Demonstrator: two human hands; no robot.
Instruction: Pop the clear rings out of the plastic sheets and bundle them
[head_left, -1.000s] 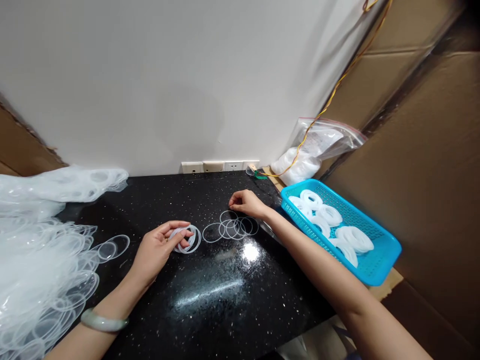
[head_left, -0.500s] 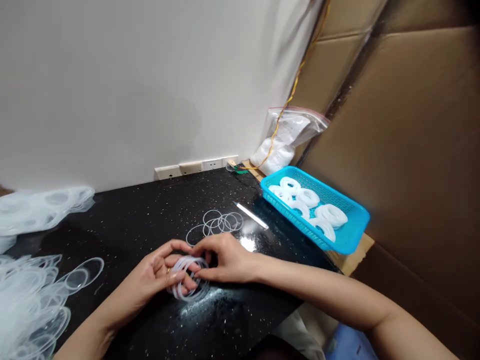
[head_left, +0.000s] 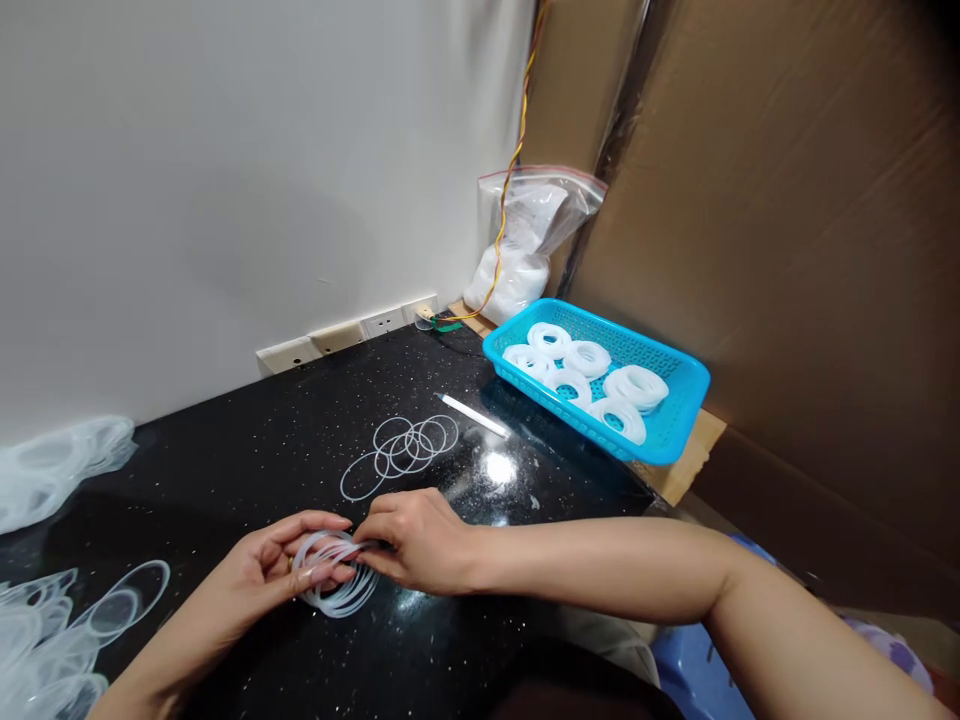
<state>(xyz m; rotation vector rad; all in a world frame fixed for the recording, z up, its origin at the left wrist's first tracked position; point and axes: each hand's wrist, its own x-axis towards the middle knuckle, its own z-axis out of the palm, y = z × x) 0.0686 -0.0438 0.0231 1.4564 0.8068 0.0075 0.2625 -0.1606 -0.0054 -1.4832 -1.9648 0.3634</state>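
A loose bunch of thin translucent rings point(head_left: 349, 598) hangs between my two hands, just above the black speckled tabletop. My left hand point(head_left: 289, 560) is closed on the bunch, its thumb in front and its fingers partly inside the rings. With thumb and fingertips, my right hand point(head_left: 412, 540) pinches the right side of the same bunch; its fingertips are partly hidden. Beyond my hands several single rings point(head_left: 405, 450) lie overlapping on the table. A white pen point(head_left: 474, 415) rests to the right of them.
A blue basket point(head_left: 679, 410) with several bundles of white rings stands at the right, by a cardboard wall. Piles of translucent ring sheets point(head_left: 45, 640) lie at the left. Behind are a zip bag point(head_left: 517, 270), a yellow twisted wire point(head_left: 510, 180) and wall sockets point(head_left: 337, 337).
The view has swung to the right, so things appear farther left. My right fingers have closed in on the bunch's upper right side, and the rings are fanned more widely.
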